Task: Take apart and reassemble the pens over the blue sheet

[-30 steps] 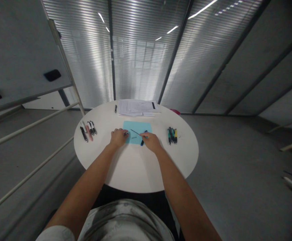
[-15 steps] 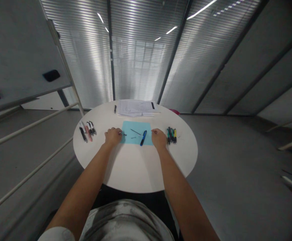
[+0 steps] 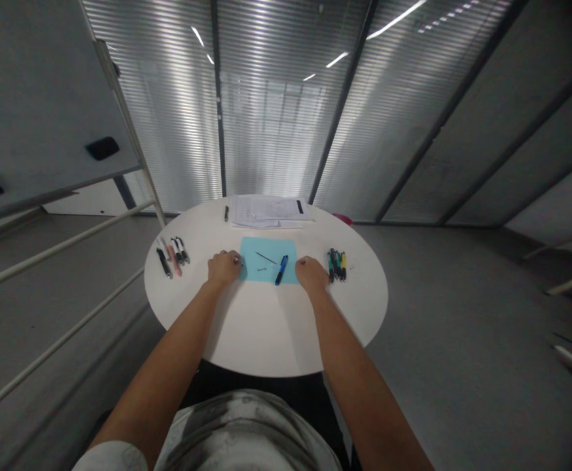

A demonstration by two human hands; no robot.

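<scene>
Pens lie left of my left grip, curled at the mat's left edge; between grips, rod then blue pen, with room either side; right grip curled at the right edge. What either holds, I can't tell.

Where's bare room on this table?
Widest: the white table between blue sheet, forearms and near edge. A narrower strip lies between sheet and papers. Crowded: the sheet, with blue pen and thin parts, between left hand and right hand.
</scene>
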